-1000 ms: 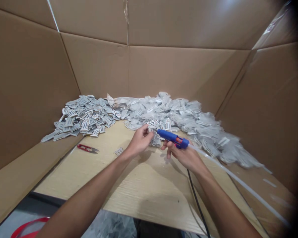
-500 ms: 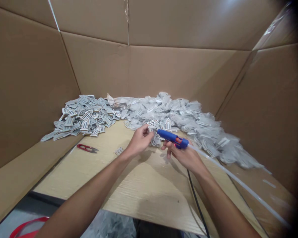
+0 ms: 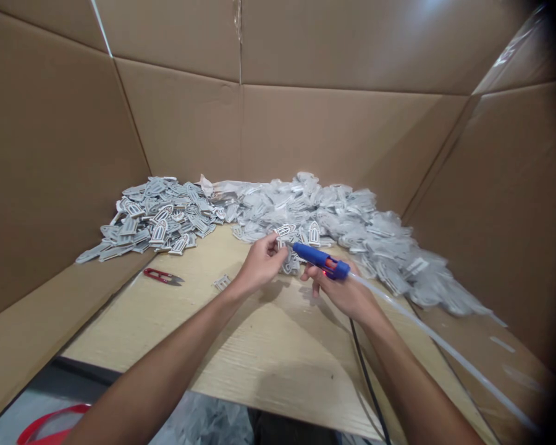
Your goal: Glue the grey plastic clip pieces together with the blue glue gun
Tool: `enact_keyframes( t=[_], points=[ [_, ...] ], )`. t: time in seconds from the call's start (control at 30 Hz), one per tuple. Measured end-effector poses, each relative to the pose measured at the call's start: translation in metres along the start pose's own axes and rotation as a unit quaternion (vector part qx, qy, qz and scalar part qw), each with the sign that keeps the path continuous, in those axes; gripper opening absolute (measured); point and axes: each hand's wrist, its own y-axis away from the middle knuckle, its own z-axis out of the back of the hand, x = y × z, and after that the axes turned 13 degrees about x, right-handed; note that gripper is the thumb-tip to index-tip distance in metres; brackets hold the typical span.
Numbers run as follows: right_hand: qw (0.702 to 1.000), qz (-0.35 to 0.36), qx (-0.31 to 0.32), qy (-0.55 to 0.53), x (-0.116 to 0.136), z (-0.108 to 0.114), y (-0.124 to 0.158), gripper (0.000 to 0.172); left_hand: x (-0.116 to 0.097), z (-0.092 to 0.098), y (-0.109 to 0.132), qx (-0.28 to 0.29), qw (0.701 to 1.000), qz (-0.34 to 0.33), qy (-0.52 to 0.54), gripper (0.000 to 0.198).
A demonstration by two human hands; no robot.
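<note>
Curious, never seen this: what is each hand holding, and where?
The right hand grips the blue plastic glue gun by its handle; left hand pinches a small grey-white flat piece by its edge.

No text, numbers, brands or signs can be read here. The small grey and white arch-shaped patches bear line patterns too small to make out, and the blue plastic glue gun shows no legible label.

Small piece in left hand is mostly covered by fingers, shape unclear. Glue gun grip is buried in right hand. Glue stick and black cord run off the bottom edge. Red loop is cropped bottom-left, possibly tape. Right-side packets are blurred.
</note>
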Motion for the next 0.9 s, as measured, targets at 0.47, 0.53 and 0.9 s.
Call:
enact_keyframes(
  t=[0.47, 0.53, 0.9],
  points=[
    [0.985, 0.057, -0.01, 0.163, 0.001, 0.0, 0.005, 0.024, 0.001, 0.005, 0.002, 0.028, 0.999, 0.016, -0.012, 0.012],
    [0.98, 0.078, -0.008, 0.183, -0.003, -0.001, 0.005, 0.023, 0.002, 0.005, 0.001, 0.03, 0.999, 0.022, 0.0, 0.013],
    [0.986, 0.003, -0.163, 0.044, -0.006, -0.001, -0.001, 0.052, -0.005, -0.003, 0.005, 0.143, 0.985, 0.065, 0.077, 0.026]
  ],
)
